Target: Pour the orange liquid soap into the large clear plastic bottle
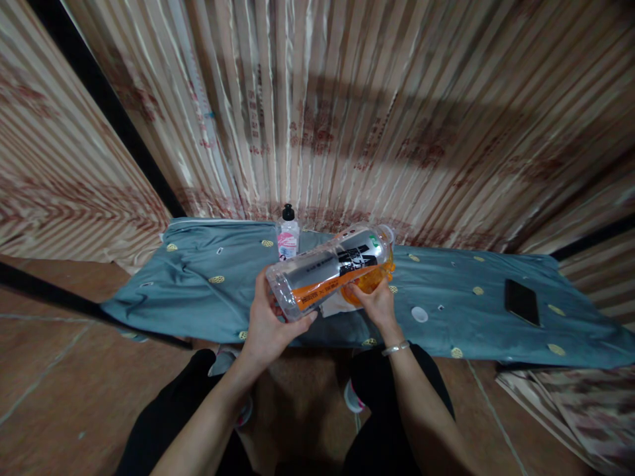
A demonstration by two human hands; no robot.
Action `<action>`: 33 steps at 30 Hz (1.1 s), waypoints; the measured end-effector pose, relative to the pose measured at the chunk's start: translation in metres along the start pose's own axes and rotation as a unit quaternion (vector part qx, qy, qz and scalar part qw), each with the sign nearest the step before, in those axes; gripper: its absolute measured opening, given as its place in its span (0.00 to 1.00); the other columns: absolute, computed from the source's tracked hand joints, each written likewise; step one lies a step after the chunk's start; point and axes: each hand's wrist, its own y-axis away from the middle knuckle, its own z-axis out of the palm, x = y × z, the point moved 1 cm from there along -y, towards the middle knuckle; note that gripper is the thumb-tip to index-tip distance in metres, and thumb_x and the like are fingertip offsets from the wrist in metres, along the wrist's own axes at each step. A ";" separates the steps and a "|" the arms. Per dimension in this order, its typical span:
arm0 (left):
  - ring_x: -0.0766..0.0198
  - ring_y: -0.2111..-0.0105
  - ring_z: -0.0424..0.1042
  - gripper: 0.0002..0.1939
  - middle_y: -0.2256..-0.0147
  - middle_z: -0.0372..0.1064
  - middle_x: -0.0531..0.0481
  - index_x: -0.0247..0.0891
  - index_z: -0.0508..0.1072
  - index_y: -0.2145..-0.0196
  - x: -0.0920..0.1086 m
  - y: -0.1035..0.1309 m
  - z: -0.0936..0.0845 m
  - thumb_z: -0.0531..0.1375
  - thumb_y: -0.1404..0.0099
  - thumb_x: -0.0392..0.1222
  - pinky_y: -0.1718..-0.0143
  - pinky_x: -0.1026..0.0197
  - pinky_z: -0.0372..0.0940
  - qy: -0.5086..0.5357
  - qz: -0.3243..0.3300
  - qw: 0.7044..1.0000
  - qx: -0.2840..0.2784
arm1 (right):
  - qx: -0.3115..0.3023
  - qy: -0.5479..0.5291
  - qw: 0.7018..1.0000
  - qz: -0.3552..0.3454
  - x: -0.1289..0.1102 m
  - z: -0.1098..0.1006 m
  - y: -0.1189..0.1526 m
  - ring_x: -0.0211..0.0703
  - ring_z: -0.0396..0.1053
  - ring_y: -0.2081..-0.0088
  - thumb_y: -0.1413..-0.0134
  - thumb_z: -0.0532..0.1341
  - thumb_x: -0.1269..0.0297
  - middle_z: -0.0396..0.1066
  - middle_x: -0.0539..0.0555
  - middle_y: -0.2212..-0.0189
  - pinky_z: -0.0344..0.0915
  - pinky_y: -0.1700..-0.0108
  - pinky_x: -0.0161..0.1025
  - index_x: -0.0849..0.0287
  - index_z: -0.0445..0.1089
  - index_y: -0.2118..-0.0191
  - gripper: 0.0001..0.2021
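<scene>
My left hand (270, 324) is wrapped round the base end of a large clear plastic bottle (327, 268) with a silver, black and orange label. The bottle lies tilted in the air, its neck to the right and a little higher in the picture. Under the neck end, my right hand (380, 304) grips a see-through orange container (370, 281), partly covered by the bottle and my fingers. Whether the two touch, I cannot tell. A white flat piece (337, 305) shows below them. Behind stands a small clear bottle (288, 235) with a black top and pink-white label.
A blue-green cloth with yellow prints (213, 311) covers the low bench or bed before me. On it, to the right, lie a white round lid (419, 314) and a dark phone (522, 302). Striped curtains (317, 119) hang behind, with black poles (109, 106) at the sides.
</scene>
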 end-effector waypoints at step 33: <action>0.43 0.46 0.89 0.48 0.42 0.83 0.42 0.45 0.71 0.39 0.002 -0.002 0.002 0.87 0.51 0.58 0.50 0.47 0.88 0.002 0.008 1.000 0.005 | 0.004 -0.009 1.000 -0.012 0.004 0.001 -0.002 0.80 0.87 0.47 0.61 0.77 0.26 0.88 0.70 0.55 0.83 0.47 0.64 0.52 0.70 0.46 0.44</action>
